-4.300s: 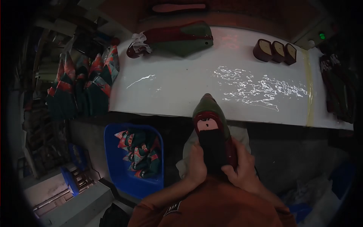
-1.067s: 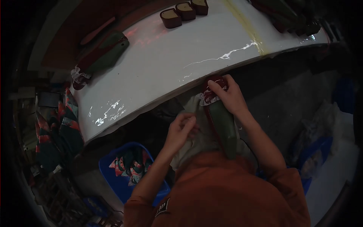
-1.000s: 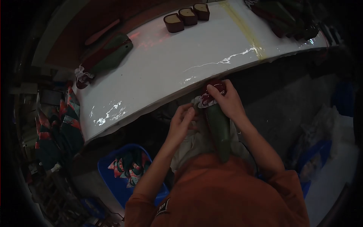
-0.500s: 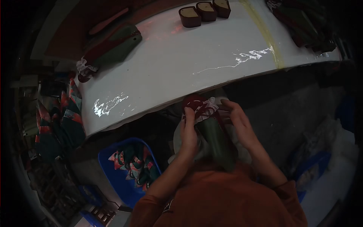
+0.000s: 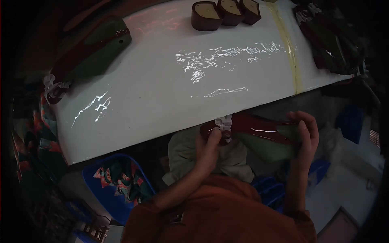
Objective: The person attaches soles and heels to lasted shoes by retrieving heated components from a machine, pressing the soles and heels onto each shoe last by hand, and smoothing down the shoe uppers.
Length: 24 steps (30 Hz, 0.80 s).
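Note:
In front of my lap I hold a long green and dark red piece with a white frill [image 5: 259, 139] sideways, just off the table edge. My left hand [image 5: 208, 148] is closed on its rounded red end, thumb pressed beside the frill. At the right, my right hand [image 5: 308, 131] grips the wider green end, fingers curled over the far side. The wide end's tip is partly hidden by that hand. What the piece is cannot be made out. A similar green and red piece [image 5: 99, 50] lies at the left of the table.
The glossy white table [image 5: 142, 109] spans the view ahead, with a yellow tape strip [image 5: 289, 52]. Three dark red blocks with tan tops [image 5: 206, 18] stand at its back. More green and red pieces [image 5: 328, 44] lie at the right. A blue bin [image 5: 95, 186] holds patterned pieces at lower left.
The piece has turned from pointing toward me to lying sideways, its wide end now at the right. My right hand has moved from the frill to that end.

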Each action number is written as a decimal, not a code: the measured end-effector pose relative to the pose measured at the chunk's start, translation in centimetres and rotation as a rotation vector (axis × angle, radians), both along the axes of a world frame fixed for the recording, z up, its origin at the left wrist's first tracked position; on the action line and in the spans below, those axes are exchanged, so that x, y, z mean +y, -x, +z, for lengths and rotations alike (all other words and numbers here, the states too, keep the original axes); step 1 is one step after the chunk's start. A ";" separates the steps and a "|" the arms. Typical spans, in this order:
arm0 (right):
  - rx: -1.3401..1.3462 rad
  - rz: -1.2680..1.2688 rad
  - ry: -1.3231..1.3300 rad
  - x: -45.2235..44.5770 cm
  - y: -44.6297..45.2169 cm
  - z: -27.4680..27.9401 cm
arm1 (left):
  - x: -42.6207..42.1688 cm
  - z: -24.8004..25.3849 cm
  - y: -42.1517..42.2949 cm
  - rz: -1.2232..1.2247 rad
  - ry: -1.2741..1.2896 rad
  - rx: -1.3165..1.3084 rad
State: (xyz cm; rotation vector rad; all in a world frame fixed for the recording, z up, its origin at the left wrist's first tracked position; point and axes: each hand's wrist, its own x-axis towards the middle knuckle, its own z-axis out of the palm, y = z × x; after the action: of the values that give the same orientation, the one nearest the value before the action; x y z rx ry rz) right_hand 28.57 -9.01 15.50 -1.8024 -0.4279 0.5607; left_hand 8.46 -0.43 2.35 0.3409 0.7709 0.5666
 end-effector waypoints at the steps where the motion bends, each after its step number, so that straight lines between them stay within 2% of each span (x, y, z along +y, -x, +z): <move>1: -0.009 0.004 0.016 1.0 -0.7 0.7 | 0.1 0.3 -0.2 0.000 0.112 -0.010; 6: -0.157 0.291 0.073 6.2 -1.8 3.8 | -0.8 -0.4 -0.5 0.010 0.270 -0.011; 9: -0.078 0.312 0.097 9.1 -1.5 3.7 | -1.2 -1.6 0.9 -0.047 0.272 -0.086; 12: -0.064 0.326 0.075 9.9 -1.2 3.2 | -2.2 -3.7 1.5 -0.060 0.390 0.053; 15: -0.068 0.303 0.058 10.5 -0.8 3.0 | -2.4 -3.9 2.2 -0.172 0.316 -0.102; 17: -0.047 0.350 0.064 10.2 -0.8 2.1 | -1.6 -2.8 1.9 -0.126 0.447 -0.091; 20: -0.090 0.391 0.029 9.9 -0.6 1.1 | -1.7 -5.1 2.8 -0.174 0.378 -0.131; 21: -0.075 0.393 0.021 9.6 -0.6 1.0 | -1.8 -4.8 2.5 -0.203 0.299 0.002; 22: -0.067 0.392 0.007 9.3 -0.5 0.9 | -1.3 -4.5 2.4 -0.224 0.272 0.001; 24: -0.091 0.462 0.035 8.7 -0.4 0.3 | -0.4 -3.6 2.5 -0.170 0.233 -0.113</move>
State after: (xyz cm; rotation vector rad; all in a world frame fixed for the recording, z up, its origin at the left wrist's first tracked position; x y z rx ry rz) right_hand 28.97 -0.35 15.78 -1.7713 -0.9139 0.8080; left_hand 5.98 -0.79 -1.26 0.1554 0.6831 0.3290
